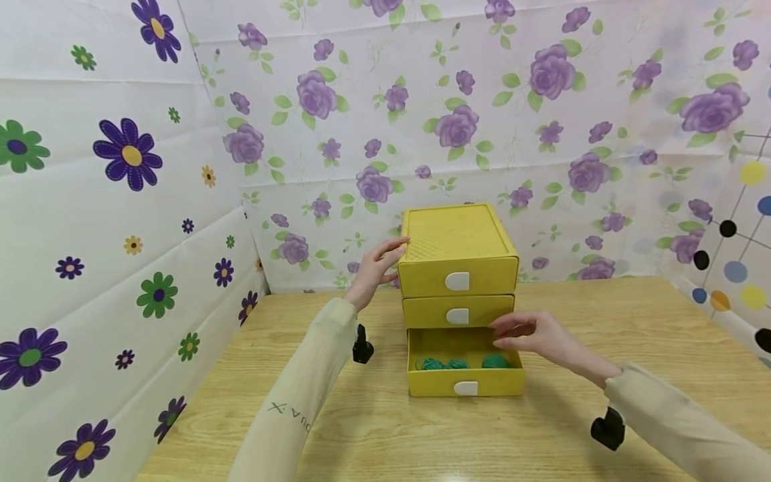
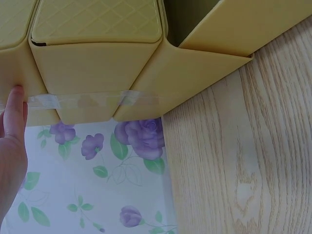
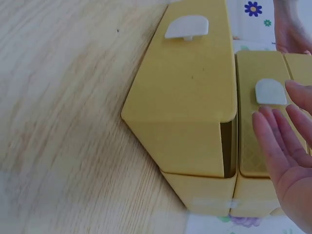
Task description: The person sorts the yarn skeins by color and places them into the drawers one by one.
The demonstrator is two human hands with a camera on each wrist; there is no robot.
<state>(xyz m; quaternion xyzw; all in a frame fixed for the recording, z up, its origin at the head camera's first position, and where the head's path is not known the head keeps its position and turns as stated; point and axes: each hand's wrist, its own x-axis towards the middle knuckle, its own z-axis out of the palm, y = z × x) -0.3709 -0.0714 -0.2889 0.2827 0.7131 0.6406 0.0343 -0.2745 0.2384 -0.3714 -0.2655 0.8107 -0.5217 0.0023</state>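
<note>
A yellow chest of three small drawers (image 1: pixel 460 231) with white tab handles stands on the wooden table. Its bottom drawer (image 1: pixel 436 384) is pulled out, and green balls of yarn (image 1: pixel 496 361) lie inside. My left hand (image 1: pixel 376 268) rests against the top left side of the chest, fingertips on its wall, as the left wrist view also shows. Over the right part of the pulled-out drawer hovers my right hand (image 1: pixel 530 335), fingers loosely bent with nothing between them, close in front of the middle drawer (image 3: pixel 253 141). The upper two drawers are closed.
Behind the chest hangs a white cloth with purple roses (image 1: pixel 458 127), and a flowered cloth (image 1: pixel 120 221) covers the left side. Clear tape (image 2: pixel 92 100) runs across the side of the stacked drawer units. Wooden table surface (image 1: pixel 385 442) extends in front of the chest.
</note>
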